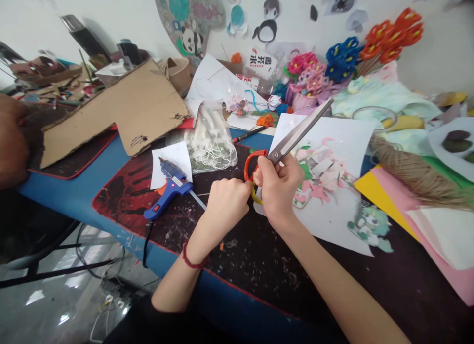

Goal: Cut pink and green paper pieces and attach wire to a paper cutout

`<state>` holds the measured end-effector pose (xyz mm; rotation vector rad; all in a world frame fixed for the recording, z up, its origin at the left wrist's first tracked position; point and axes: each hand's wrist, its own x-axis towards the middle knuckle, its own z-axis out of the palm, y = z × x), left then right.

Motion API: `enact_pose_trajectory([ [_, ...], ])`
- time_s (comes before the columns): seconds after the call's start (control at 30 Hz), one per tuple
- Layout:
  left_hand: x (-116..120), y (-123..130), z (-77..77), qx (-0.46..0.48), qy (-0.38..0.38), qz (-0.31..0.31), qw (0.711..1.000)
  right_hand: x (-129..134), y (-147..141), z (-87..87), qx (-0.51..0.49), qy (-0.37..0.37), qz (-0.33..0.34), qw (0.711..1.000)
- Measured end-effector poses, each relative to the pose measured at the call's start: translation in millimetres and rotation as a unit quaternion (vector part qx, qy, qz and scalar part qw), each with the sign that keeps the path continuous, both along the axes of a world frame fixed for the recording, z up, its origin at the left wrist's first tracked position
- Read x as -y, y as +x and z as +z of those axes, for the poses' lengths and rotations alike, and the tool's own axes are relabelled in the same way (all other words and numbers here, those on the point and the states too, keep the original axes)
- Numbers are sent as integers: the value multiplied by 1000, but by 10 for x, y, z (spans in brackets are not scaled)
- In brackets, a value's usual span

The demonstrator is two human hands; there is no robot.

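Okay, both forearms reach up from the bottom edge and meet mid-frame. Right hand is raised, wrist roughly straight, fingers wrapped and pinching the scissors around the pivot. Blades are together, bare grey metal, tip pointing up and right, over the white sheet. Handle loops are smooth, one red-orange, one yellow, on the left hand's side.

Left hand is in a loose fist, knuckles up, right beside the loops; fingers curled, can't tell if they pinch anything. Dark red bracelet on that wrist.

Sheet carries thin pink and green paper scraps, irregular outlines. Green-haired figure cutout at its lower right corner.

Left side: blue plastic glue gun, nozzle end on a small white card. Behind it, a crinkly clear bag with white cords, plus ragged-edged brown cardboard. Far right, fibrous tan twine. Dark, speckled mat covers part of the blue surface.
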<state>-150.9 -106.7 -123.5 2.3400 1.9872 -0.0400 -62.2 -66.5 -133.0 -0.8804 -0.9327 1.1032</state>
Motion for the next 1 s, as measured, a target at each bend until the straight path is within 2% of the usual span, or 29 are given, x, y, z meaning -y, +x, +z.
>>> enact_pose_trajectory([
  [0.4,-6,-3,8,16,-11,7,1000,-11,-18,-22,15,-1,-14,1000],
  [0.53,6,-6,11,16,-9,14,1000,-17,28,-22,-29,-17,9,999],
  [0.63,22,-19,0,24,7,15,1000,-46,119,53,-88,-29,26,995],
  [0.8,50,-55,-26,60,23,38,997,-177,372,204,-126,6,-15,992],
  [0.93,57,-77,-17,165,57,53,983,-336,500,141,-166,-92,63,980],
  [1.0,59,-71,12,240,82,49,966,-406,505,59,-130,-137,83,978],
])
